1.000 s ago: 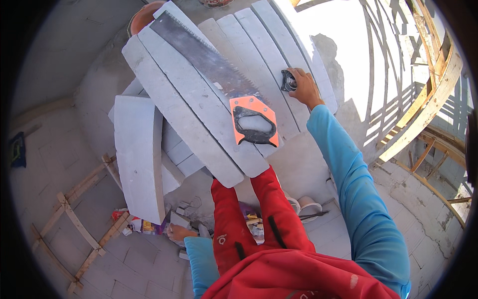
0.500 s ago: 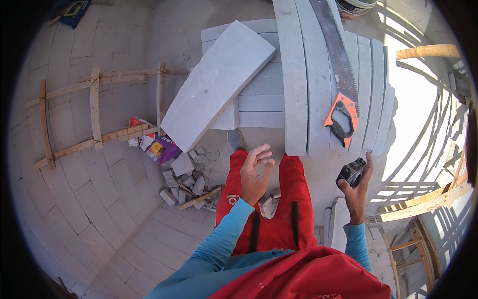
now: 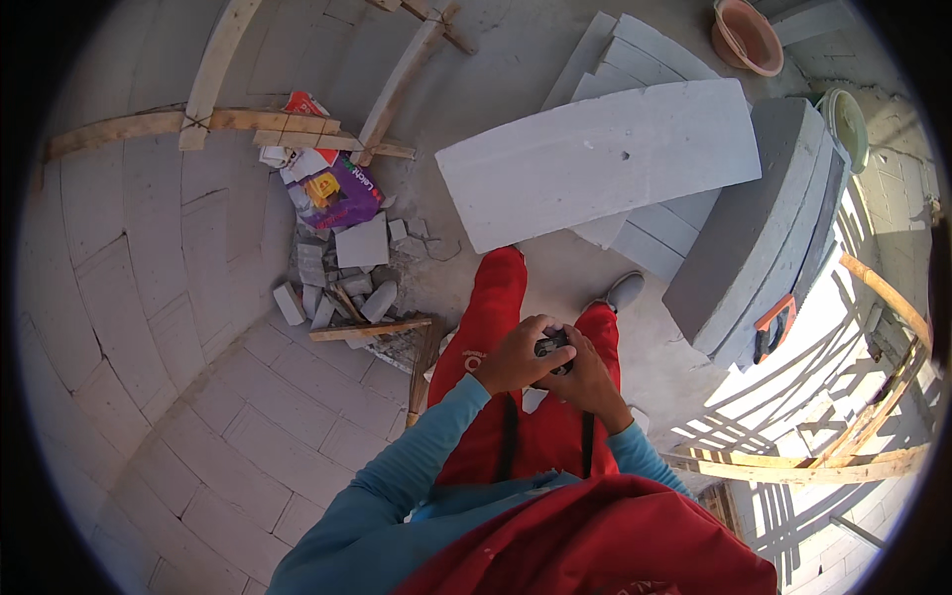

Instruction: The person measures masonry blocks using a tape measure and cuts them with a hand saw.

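Both my hands are together in front of my thighs, closed around a small black object that looks like a tape measure (image 3: 552, 348). My left hand (image 3: 514, 358) wraps it from the left, and my right hand (image 3: 587, 377) holds it from the right. The fingers cover much of it. Ahead of me a long pale block (image 3: 595, 164) lies flat across a stack of similar blocks (image 3: 666, 226). To the right, a handsaw (image 3: 774, 327) with an orange and black handle rests on upright blocks (image 3: 744, 223); its blade is mostly hidden.
Broken block pieces (image 3: 362, 243) and wood scraps lie left of my feet, beside a purple bag (image 3: 332, 188). Wooden lattice (image 3: 223, 119) stands by the left wall. A pinkish basin (image 3: 746, 38) and a pale green bucket (image 3: 845, 129) stand at the back right. Timber bars (image 3: 803, 466) cross the right side.
My view has turned to the right. My right hand has brought the black tape measure in from the right, and my left hand, empty before, has closed on it too.
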The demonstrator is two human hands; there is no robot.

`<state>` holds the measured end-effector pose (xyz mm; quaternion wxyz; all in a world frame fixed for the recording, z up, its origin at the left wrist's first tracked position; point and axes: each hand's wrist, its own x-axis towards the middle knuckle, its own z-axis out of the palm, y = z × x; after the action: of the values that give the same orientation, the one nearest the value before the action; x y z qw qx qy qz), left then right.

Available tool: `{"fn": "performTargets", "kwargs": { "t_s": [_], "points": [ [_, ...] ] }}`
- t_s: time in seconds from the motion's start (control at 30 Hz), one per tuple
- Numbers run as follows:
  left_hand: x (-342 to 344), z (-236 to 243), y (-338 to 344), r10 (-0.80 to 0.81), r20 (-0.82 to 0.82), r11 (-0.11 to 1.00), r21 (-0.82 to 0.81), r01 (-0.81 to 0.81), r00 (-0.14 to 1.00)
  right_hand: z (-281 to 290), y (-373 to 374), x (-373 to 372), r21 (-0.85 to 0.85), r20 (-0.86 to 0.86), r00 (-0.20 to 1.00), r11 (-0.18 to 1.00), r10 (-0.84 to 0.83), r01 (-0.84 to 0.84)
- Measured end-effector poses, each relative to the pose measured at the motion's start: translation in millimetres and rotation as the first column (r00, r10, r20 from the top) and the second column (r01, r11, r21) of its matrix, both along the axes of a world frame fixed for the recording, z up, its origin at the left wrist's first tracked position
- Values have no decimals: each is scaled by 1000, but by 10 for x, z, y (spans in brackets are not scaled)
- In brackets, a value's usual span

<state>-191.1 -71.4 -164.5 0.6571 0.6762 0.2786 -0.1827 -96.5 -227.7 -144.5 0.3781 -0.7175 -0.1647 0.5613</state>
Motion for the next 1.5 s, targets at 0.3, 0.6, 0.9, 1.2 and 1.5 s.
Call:
{"fn": "performTargets", "kwargs": {
  "t_s": [0.3, 0.6, 0.9, 1.2, 1.5],
  "points": [
    [-597, -39, 1115, 351, -463, 320, -758, -569, 814, 175, 1212, 94, -194, -642, 703, 952, -307, 239],
    [-269, -398, 1328, 13, -202, 647, -745, -162, 979, -123, 1322, 461, -123, -372, 886, 961, -277, 249],
    [-56, -1124, 2175, -506, -320, 827, -444, 345, 801, -993, 168, 2353, 13, 124, 391, 395, -912, 918],
    [-21, -1319, 2707, -657, -267, 744, -380, 549, 706, -1348, 79, 2788, 25, 170, 464, 474, -869, 880],
    [-92, -1705, 2631, -713, -54, 698, -155, 700, 699, -1508, 57, 2811, 53, 177, 478, 493, -861, 869]
  ]
}}
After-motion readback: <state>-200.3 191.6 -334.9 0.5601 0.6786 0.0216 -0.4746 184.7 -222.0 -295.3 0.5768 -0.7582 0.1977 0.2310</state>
